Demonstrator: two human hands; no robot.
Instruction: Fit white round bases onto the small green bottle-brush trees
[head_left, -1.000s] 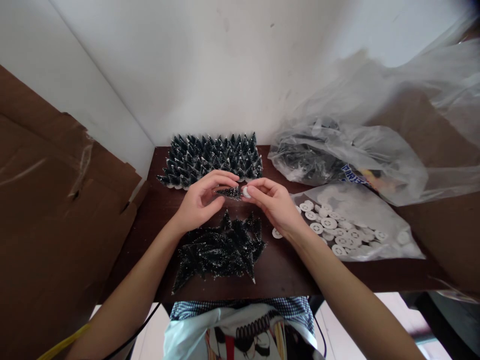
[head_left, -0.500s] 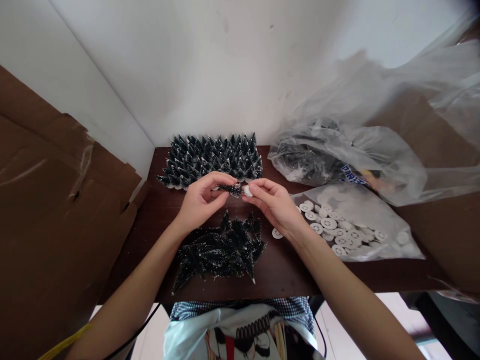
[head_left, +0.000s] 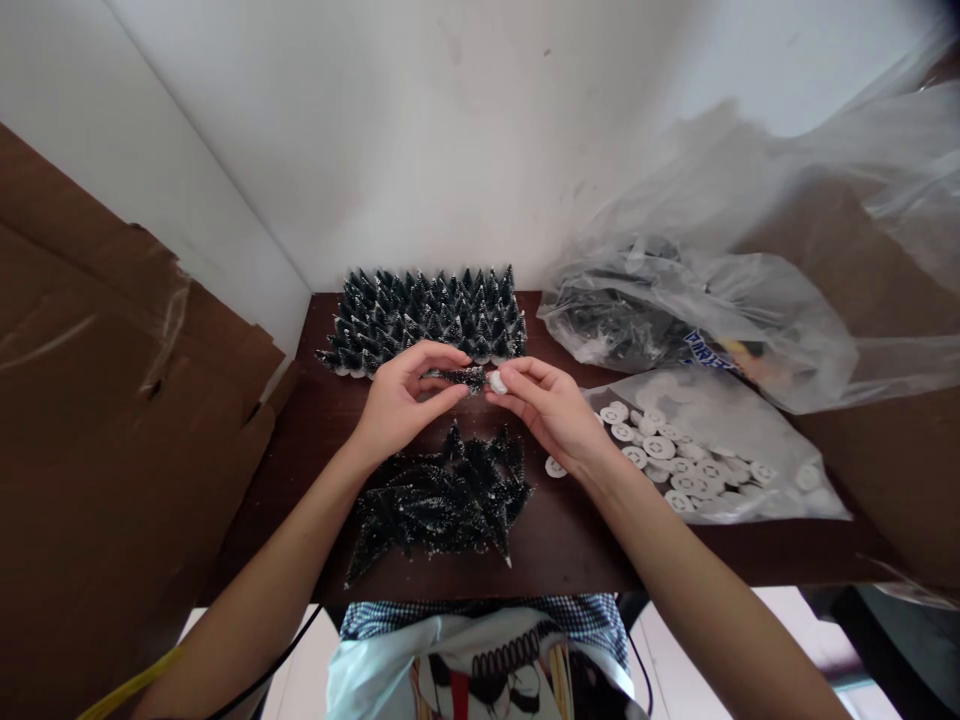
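Observation:
Between the thumb and fingers of my left hand [head_left: 405, 395] lies a small dark-green bottle-brush tree [head_left: 471, 377] with white-flecked bristles, held sideways with its bottom end to the right. My right hand [head_left: 547, 405] pinches a round white base [head_left: 497, 382] against or very near that end; whether the two are joined I cannot tell. Just below my hands is a pile of loose trees [head_left: 442, 500] lying on their sides. Behind them, rows of upright trees [head_left: 431, 310] stand close together, with white bases showing along the front.
An open plastic bag with white round bases [head_left: 660, 447] lies on the dark table [head_left: 577, 545] at right. One loose base [head_left: 556, 467] sits by my right wrist. Behind is a clear bag of dark contents [head_left: 615, 310]. A cardboard box [head_left: 112, 400] stands at left, a wall behind.
My left thumb has slid slightly right along the tree. Both hands otherwise keep their hold, and the view has shifted very slightly.

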